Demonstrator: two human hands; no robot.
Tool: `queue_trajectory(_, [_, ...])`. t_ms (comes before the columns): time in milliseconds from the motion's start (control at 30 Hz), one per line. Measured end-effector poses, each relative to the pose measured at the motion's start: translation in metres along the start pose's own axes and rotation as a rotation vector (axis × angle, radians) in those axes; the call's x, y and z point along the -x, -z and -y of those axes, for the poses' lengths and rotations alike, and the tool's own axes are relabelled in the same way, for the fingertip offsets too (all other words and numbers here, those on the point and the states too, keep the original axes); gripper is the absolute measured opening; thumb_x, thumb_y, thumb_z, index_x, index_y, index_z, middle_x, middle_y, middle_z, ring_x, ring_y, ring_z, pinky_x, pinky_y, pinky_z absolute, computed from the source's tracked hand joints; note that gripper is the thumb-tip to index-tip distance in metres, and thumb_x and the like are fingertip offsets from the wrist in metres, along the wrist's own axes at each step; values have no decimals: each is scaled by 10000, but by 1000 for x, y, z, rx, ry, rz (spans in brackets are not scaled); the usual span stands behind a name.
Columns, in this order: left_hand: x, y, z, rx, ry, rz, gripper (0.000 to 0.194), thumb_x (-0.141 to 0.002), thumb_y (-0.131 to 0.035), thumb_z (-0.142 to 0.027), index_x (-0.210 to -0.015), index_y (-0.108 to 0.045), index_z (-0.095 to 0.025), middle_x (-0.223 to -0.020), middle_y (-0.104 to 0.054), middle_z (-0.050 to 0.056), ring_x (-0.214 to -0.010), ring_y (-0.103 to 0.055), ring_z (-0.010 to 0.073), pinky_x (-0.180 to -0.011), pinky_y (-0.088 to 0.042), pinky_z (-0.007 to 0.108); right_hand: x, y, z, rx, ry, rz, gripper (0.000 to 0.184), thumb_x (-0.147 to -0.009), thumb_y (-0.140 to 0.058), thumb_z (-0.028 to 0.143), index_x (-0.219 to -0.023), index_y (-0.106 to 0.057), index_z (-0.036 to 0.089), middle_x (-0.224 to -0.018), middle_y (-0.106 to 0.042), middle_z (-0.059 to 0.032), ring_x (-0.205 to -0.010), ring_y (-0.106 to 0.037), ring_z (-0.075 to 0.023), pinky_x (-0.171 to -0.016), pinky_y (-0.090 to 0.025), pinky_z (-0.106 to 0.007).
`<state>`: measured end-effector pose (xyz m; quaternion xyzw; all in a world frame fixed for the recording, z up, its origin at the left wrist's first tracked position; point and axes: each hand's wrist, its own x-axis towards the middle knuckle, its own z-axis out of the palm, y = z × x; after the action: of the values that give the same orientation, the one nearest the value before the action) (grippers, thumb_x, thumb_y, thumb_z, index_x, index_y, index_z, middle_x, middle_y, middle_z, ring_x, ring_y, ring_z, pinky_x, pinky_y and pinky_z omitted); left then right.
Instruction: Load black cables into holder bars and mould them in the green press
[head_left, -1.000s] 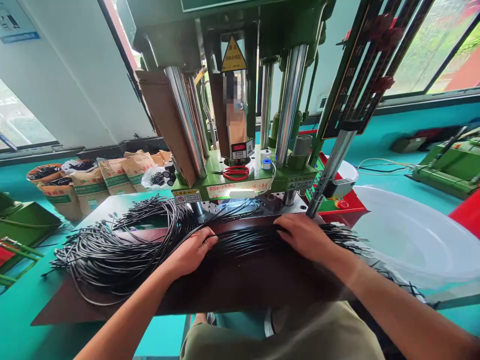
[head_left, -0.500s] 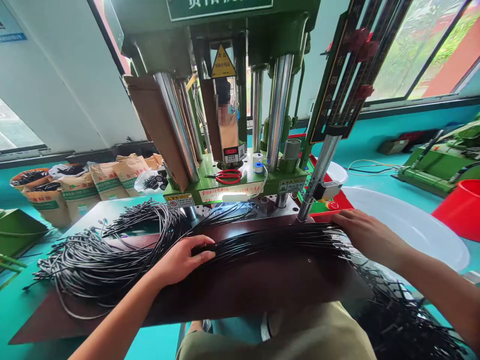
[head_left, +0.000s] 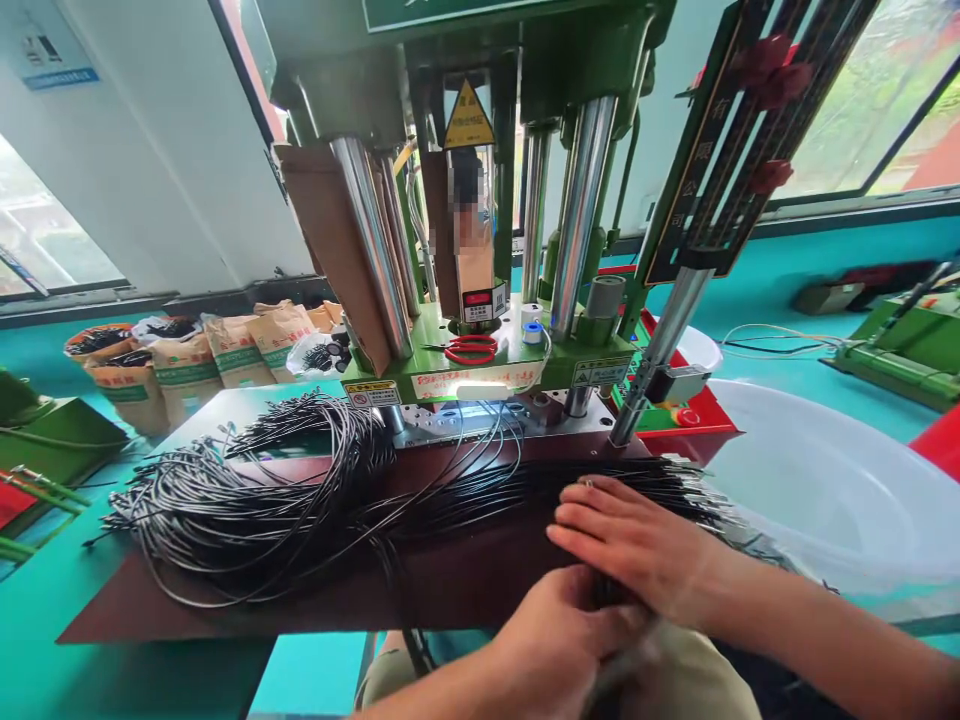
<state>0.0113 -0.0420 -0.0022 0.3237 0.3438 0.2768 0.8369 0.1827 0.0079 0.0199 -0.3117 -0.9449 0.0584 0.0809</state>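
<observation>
Over the front of the dark red board [head_left: 285, 615], my left hand [head_left: 562, 630] is closed around a bunch of black cables [head_left: 604, 592], mostly hidden by my fingers. My right hand [head_left: 637, 535] lies just above it, fingers stretched out and side by side, its palm over the same bunch. Behind the hands a long bundle of black cables [head_left: 480, 495] lies along the board, with pale ends at the right. A large looped heap of cables [head_left: 247, 510] covers the left side. A few strands [head_left: 401, 590] hang over the front edge.
A green press [head_left: 450, 385] with steel columns stands behind the board. Red-handled scissors [head_left: 472, 348] and a blue-and-white roll [head_left: 532, 333] rest on its plate. A big white tub [head_left: 810, 480] is at the right. Paper sacks [head_left: 184, 365] line the wall.
My left hand has moved right and down from the long bundle toward my lap, and now holds cables. My right hand has come left and down beside it. The view has shifted slightly.
</observation>
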Motion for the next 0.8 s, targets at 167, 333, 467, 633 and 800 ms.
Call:
queue_trajectory(167, [-4, 8, 5, 133, 1, 6, 362, -705, -725, -341, -932, -530, -138, -739, -639, 63, -514, -557, 109, -493, -406, 222, -1, 12, -24, -537, -466, -381, 434, -933, -407, 294, -1364, -439, 331, -1409, -466, -22, -1279, -427, -236, -1067, -356, -455])
queue_trajectory(333, [-5, 9, 8, 104, -44, 30, 324, -775, -647, -352, -970, -497, -142, -807, -658, 94, -522, -599, 130, -490, -452, 237, -16, 8, -11, -926, -498, -242, 408, -912, -460, 462, -1238, -556, 235, -1116, -650, -74, -973, -622, -221, -861, -516, -397])
queue_trajectory(467, [-10, 10, 15, 104, -68, -27, 335, -781, -612, -394, -982, -484, -159, -835, -638, 69, -491, -606, 142, -444, -474, 251, -22, 3, -7, -987, -553, -310, 463, -868, -531, 479, -1255, -501, 226, -1040, -599, -55, -853, -604, -178, -715, -523, -323])
queue_trajectory(633, [-13, 13, 14, 127, -127, -60, 349, -794, -604, -389, -1029, -469, -169, -750, -595, 8, -510, -621, 146, -475, -501, 256, -7, 6, -3, -1186, -710, -169, 590, -792, -625, 517, -1266, -464, 202, -901, -568, -24, -564, -496, -89, -421, -340, -214])
queue_trajectory(800, [-12, 9, 10, 91, -126, -121, 350, -774, -657, -394, -948, -460, -163, -792, -647, 52, -607, -656, 175, -575, -537, 305, -1, -2, 14, -1395, -711, -180, 514, -746, -718, 400, -1180, -538, 190, -813, -556, 11, -514, -443, -57, -435, -287, -205])
